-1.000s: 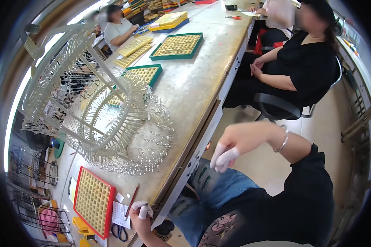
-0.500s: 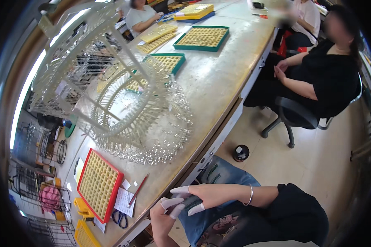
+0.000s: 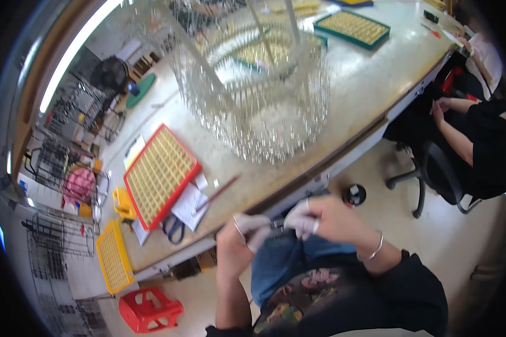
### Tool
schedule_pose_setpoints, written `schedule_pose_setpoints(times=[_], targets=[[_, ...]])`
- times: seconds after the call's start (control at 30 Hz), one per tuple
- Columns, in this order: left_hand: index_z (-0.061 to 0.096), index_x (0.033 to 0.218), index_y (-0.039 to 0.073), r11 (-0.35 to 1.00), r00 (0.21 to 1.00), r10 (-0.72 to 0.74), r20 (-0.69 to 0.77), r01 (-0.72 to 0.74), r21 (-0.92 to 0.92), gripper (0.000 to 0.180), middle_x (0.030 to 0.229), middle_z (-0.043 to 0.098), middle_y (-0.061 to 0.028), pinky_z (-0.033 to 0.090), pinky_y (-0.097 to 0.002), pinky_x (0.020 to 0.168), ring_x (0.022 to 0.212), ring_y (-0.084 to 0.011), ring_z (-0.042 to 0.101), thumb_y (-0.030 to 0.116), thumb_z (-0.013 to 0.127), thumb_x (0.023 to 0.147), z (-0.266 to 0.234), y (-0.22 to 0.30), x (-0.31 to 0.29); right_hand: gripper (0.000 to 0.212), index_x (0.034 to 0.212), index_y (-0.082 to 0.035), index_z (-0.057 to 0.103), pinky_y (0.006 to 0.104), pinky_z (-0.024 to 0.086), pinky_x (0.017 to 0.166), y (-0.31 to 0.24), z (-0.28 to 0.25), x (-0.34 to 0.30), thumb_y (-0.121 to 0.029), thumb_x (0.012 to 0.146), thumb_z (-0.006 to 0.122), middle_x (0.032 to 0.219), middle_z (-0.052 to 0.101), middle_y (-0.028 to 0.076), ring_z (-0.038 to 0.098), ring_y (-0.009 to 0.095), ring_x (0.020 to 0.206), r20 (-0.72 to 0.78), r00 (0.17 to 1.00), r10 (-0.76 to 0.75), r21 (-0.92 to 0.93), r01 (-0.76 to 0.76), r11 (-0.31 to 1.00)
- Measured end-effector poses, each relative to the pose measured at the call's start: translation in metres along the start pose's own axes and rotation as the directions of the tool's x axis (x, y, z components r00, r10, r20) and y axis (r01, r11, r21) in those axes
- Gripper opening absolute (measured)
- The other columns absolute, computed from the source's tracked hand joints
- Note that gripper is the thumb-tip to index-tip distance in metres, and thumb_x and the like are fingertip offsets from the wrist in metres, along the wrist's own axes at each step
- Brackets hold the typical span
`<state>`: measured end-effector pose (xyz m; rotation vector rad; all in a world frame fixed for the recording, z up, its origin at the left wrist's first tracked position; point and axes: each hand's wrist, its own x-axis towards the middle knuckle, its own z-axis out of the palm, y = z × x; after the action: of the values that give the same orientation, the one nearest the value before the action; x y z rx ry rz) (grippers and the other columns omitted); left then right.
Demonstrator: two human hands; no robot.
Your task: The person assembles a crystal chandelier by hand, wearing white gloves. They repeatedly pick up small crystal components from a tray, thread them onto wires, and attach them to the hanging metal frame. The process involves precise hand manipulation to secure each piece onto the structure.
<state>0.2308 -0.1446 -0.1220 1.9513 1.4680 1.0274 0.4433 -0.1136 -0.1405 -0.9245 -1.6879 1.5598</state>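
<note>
Above my lap, near the table's front edge, my left hand (image 3: 243,240) and my right hand (image 3: 336,220) face each other, a small gap apart. White finger cots cover several fingertips on both. Each hand's fingers are drawn together in a pinch. Something small and dark shows in the gap, but blur hides what it is and whether either hand holds it. A bracelet (image 3: 378,247) circles my right wrist. Left of my hands on the table lie a red-rimmed tray (image 3: 175,196) with a yellowish grid, a paper sheet (image 3: 189,209), a reddish pencil-like stick (image 3: 219,191) and dark-handled scissors (image 3: 173,230).
A tall round rack (image 3: 258,126) hung with many shiny clear pieces stands on the table (image 3: 371,95). Green trays (image 3: 371,40) lie farther back. A yellow tray (image 3: 130,275) juts over the left edge, above a red stool (image 3: 146,309). A seated person (image 3: 489,135) is at right.
My hands have moved apart from their overlapped position, the right one swinging rightward. The view has shifted, so the rack appears farther right and the red stool shows.
</note>
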Motion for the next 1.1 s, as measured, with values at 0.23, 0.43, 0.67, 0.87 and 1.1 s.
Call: schedule_pose_setpoints(times=[0.23,0.43,0.67,0.87,1.1], targets=[[0.059,0.092,-0.003,0.894,0.969,-0.187,-0.162,0.100,-0.437,0.010,0.082,0.059,-0.0056,0.047,-0.0224,0.061,0.069,-0.0098,0.058,-0.004,0.060,0.082,-0.013,0.017,0.017,0.013,0.087,0.001,0.063,0.0190,0.043,0.055,-0.032,-0.006,0.009,-0.012,0.085,0.062,0.067,0.059,0.000,0.053,0.004,0.060,-0.243,0.967,-0.083,0.184,0.129,0.974],[0.055,0.095,-0.003,0.870,0.911,-0.103,-0.400,-0.113,-0.479,0.010,0.083,0.059,-0.0082,0.049,-0.0255,0.064,0.070,-0.0132,0.060,-0.003,0.052,0.085,-0.030,0.012,0.034,0.011,0.074,-0.005,0.059,0.0274,0.047,0.077,-0.012,-0.037,0.011,-0.012,0.078,0.067,0.068,0.060,0.001,0.058,0.009,0.066,-0.047,0.963,-0.267,0.308,0.268,0.913],[0.051,0.090,0.000,0.977,0.714,0.017,-0.700,-0.159,-0.139,0.007,0.081,0.056,-0.0082,0.046,-0.0244,0.065,0.070,-0.0117,0.052,-0.002,0.044,0.087,-0.043,-0.012,0.043,0.011,0.080,-0.005,0.061,0.0391,0.043,0.092,0.022,-0.041,0.018,-0.015,0.078,0.064,0.076,0.063,0.006,0.061,0.020,0.087,-0.154,0.935,-0.318,0.629,0.341,0.698],[0.052,0.091,0.001,0.983,0.671,0.025,-0.741,-0.153,-0.105,0.007,0.083,0.055,-0.0071,0.044,-0.0235,0.064,0.070,-0.0100,0.051,-0.002,0.048,0.086,-0.033,-0.017,0.045,0.009,0.090,-0.005,0.059,0.0420,0.045,0.088,-0.006,-0.047,0.046,-0.009,0.082,0.058,0.076,0.062,0.008,0.061,0.025,0.089,-0.283,0.820,-0.497,0.667,0.541,0.513],[0.053,0.089,-0.001,0.952,0.670,0.241,-0.703,-0.303,0.038,0.013,0.087,0.053,-0.0066,0.043,-0.0235,0.072,0.078,-0.0124,0.052,-0.009,0.057,0.078,-0.025,-0.011,0.045,0.004,0.084,-0.001,0.056,0.0351,0.049,0.077,-0.089,-0.080,0.040,0.000,0.084,0.053,0.080,0.062,0.012,0.061,0.018,0.068,-0.345,0.610,-0.713,0.120,0.782,0.612]])
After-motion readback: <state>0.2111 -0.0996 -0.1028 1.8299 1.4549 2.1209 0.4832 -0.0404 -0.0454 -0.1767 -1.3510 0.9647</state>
